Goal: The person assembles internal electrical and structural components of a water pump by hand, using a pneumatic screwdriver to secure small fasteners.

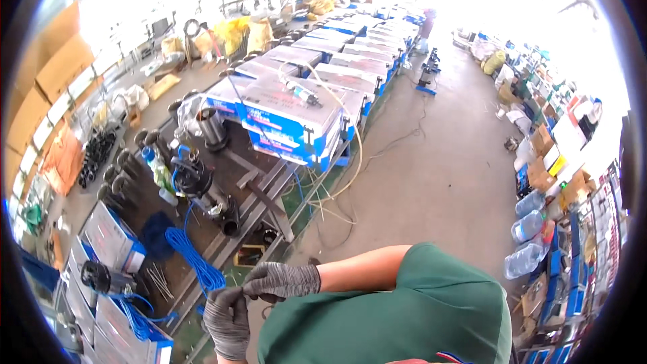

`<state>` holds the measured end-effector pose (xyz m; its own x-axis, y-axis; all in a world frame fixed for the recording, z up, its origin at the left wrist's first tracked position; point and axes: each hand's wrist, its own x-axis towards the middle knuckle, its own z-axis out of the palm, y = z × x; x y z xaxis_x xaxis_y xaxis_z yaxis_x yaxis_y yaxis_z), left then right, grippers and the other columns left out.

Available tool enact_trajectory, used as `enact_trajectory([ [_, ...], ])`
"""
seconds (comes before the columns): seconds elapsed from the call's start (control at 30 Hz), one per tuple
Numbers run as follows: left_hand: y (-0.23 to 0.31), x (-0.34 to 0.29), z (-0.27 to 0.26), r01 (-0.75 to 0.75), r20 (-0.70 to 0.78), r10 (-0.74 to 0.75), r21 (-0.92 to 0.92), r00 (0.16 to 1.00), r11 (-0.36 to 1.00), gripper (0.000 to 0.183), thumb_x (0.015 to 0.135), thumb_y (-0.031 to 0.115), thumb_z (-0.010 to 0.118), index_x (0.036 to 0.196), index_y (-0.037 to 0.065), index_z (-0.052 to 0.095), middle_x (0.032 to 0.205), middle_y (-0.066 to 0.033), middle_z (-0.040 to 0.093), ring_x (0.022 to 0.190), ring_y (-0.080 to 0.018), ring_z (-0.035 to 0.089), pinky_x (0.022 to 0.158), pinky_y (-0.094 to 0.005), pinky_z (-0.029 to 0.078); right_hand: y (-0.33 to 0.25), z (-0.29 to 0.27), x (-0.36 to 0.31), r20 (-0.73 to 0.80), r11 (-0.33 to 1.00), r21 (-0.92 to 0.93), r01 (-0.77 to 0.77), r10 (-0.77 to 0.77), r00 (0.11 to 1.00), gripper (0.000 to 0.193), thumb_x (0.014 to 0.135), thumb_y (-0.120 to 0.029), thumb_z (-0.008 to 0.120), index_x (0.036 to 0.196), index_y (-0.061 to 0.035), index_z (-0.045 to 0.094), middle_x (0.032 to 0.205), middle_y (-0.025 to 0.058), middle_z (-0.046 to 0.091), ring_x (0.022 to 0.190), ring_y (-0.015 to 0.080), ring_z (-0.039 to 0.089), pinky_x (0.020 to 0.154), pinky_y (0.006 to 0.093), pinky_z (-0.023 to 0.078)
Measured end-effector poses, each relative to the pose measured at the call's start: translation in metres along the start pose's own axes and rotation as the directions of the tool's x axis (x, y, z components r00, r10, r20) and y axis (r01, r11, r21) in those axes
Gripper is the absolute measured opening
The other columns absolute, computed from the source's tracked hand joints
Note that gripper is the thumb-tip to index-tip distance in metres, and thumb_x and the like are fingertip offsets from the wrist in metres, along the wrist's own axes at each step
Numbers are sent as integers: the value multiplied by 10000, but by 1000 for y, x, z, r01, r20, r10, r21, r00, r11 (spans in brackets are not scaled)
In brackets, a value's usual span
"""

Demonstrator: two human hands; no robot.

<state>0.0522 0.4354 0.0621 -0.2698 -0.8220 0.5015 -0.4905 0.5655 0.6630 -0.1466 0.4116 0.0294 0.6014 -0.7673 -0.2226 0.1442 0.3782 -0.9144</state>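
My hands, both in grey knitted gloves, meet in front of my green shirt. The fingers of my left hand (227, 323) are bent and closed. My right hand (282, 281) reaches in from the right, its fingertips pinched close to the left hand's fingers. Anything between them is too small or hidden to make out. Just beyond my hands lies a bundled blue cable (195, 256) at the bench edge. Farther off, a dark submersible pump (197, 178) lies tilted on the metal bench (226, 246), with a blue cord running from it.
Blue-and-white boxes (296, 104) form a long row ahead, with a hand tool (302, 92) and pale hose on top. More boxes (111, 239) and another pump (101, 276) stand at left. Plastic jugs (526, 259) and shelves (573, 263) line the right. Cables cross the floor (431, 182).
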Motion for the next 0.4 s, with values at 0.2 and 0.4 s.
enact_trajectory([
  [0.2, 17, 9, 15, -185, 175, 139, 282, 975, 941, 184, 752, -35, 670, 905, 64, 687, 787, -143, 628, 718, -350, 615, 638, -416, 476, 12, -16, -16, -83, 999, -53, 9, -13, 996, 294, 989, -301, 632, 839, -48, 647, 608, -14, 543, 523, 96, 500, 478, 276, 392],
  [0.4, 2, 8, 20, 153, 243, -166, 73, 956, 986, 47, 757, 2, 688, 788, 36, 700, 706, -154, 624, 692, -313, 643, 637, -411, 497, 8, -23, -23, -70, 901, -413, 133, -177, 982, 272, 981, -313, 660, 909, -50, 670, 701, 45, 631, 664, 160, 581, 627, 360, 501],
])
